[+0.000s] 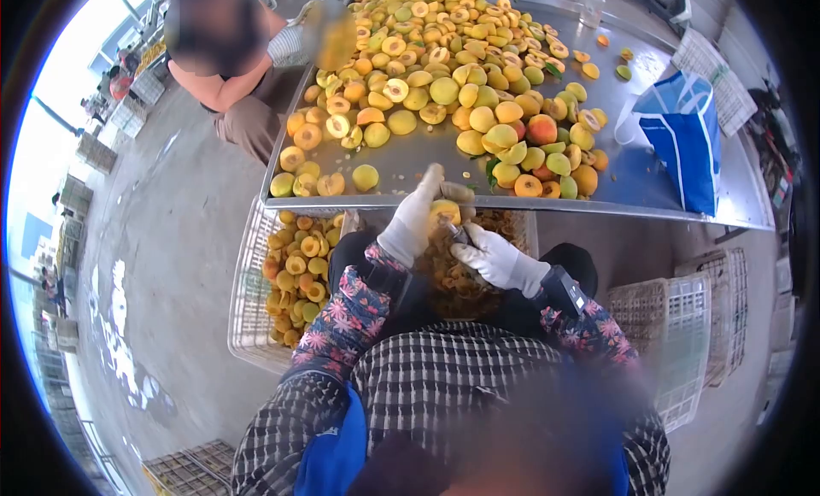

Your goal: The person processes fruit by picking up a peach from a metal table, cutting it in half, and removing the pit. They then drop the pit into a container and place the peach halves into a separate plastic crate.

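My left hand (420,212), in a white glove with a stained tip, holds a yellow peach half (444,211) just off the metal table's front edge. Wrapped round a small metal tool (459,234), my right hand (497,258) is gloved too and sits close to the fruit's lower right side. The tool's tip is blurred at the fruit. Below both hands lies a mass of brown-yellow pits and scraps (461,295). A big heap of yellow and orange peaches (444,90), whole and halved, covers much of the table (401,167).
A crate (248,304) of peach halves (299,274) stands at the lower left. A blue and white bag (683,141) rests on the table's right side, with a glass (592,7) farther back. Another person (231,69) works at the left. Empty crates (666,325) stand right.
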{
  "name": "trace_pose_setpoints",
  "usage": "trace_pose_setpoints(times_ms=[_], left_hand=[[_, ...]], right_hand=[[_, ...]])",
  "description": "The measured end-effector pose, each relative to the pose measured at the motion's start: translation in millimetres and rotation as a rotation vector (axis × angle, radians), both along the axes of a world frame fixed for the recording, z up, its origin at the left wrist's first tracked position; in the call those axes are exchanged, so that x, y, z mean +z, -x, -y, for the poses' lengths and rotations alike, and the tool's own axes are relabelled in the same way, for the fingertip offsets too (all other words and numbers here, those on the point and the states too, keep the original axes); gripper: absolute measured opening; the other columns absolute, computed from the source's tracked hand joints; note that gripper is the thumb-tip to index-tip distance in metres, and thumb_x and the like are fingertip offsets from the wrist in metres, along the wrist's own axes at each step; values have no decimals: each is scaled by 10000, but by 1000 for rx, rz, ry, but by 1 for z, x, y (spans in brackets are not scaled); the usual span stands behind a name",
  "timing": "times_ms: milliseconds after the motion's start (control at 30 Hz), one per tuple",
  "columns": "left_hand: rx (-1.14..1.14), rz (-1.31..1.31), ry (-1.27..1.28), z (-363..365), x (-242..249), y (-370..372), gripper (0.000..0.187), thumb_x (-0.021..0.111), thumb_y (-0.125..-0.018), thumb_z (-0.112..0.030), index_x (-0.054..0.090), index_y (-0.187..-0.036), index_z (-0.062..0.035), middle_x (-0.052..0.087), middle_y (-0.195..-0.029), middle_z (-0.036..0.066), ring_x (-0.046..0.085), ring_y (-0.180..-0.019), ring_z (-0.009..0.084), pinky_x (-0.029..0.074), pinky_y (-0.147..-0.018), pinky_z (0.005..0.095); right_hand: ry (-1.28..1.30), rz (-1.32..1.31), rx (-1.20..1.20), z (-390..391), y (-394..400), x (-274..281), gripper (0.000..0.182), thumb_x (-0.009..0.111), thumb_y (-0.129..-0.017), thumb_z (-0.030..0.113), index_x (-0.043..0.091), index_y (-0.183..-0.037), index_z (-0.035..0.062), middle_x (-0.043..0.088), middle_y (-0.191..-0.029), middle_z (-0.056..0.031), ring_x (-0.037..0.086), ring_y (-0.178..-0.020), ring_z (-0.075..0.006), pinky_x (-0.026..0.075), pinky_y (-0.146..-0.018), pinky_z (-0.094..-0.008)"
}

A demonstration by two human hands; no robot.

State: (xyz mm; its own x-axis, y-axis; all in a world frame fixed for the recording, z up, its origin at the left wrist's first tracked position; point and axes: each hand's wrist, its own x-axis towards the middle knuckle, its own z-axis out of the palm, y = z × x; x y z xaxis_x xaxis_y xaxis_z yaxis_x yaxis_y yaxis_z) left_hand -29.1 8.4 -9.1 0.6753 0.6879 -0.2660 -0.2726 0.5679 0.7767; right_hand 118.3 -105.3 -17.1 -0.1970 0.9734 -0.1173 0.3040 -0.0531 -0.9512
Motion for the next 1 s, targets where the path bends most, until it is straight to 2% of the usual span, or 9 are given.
trace_pose_setpoints(times_ms=[33,67,167,300,433,500,600,767,1000], left_hand=[[65,160,30,1,-4,-7,585,441,-988,-506,590,-1106,47,667,-1022,178,656,-866,289,530,-804,362],[280,204,74,10,-9,-14,621,410,-986,-540,612,-1060,42,673,-1000,178,648,-900,289,521,-814,367],[209,52,-136,14,-14,-7,631,423,-973,-561,630,-1012,34,684,-927,163,663,-867,271,524,-783,359],[214,-118,-204,7,-24,-16,294,598,-956,-314,648,-1041,-37,683,-893,77,668,-794,183,544,-675,305],[36,-270,-178,7,-2,-7,447,593,-948,-406,705,-869,19,710,-812,96,664,-738,169,527,-669,283],[103,-217,-141,5,-12,-11,495,628,-918,-454,709,-839,27,705,-782,108,650,-642,168,510,-583,272],[190,-118,-108,0,-23,-16,454,638,-921,-422,695,-909,28,710,-816,103,650,-700,160,511,-612,275],[214,152,115,8,-12,-13,360,623,-939,-370,606,-933,-11,658,-813,129,673,-686,270,580,-615,401],[213,142,245,8,-25,-23,352,638,-919,-411,580,-928,-65,640,-830,124,668,-684,287,573,-586,418]], right_hand=[[-61,33,-7,-4,-5,-5,419,546,-971,317,459,-1230,-1,562,-894,-43,520,-768,-183,456,-719,-341],[-41,-28,-47,-5,-5,-10,357,528,-981,250,481,-1212,-18,626,-1044,-224,623,-971,-310,476,-823,-378],[-23,-8,-37,-3,-4,-15,376,547,-970,267,484,-1218,-7,596,-921,-93,559,-801,-213,460,-732,-307],[-584,860,88,1,-11,-8,268,507,-948,217,575,-1124,27,614,-724,-207,615,-635,-371,477,-555,-469],[-482,376,-83,-4,-8,-91,236,536,-964,194,565,-1146,47,635,-769,-165,633,-651,-296,490,-557,-373],[88,-572,-192,-9,5,-116,200,539,-978,154,562,-1160,77,621,-840,-40,595,-654,-144,471,-558,-274],[437,-940,-253,-10,2,-103,171,551,-979,144,555,-1149,124,548,-822,56,513,-642,-55,424,-530,-218],[571,-737,-371,5,34,-9,197,454,-1015,359,507,-959,178,453,-643,15,379,-440,-117,304,-393,-250],[664,-1210,-22,7,12,-23,338,390,-1025,430,533,-992,125,365,-594,22,322,-389,-103,264,-350,-245]])
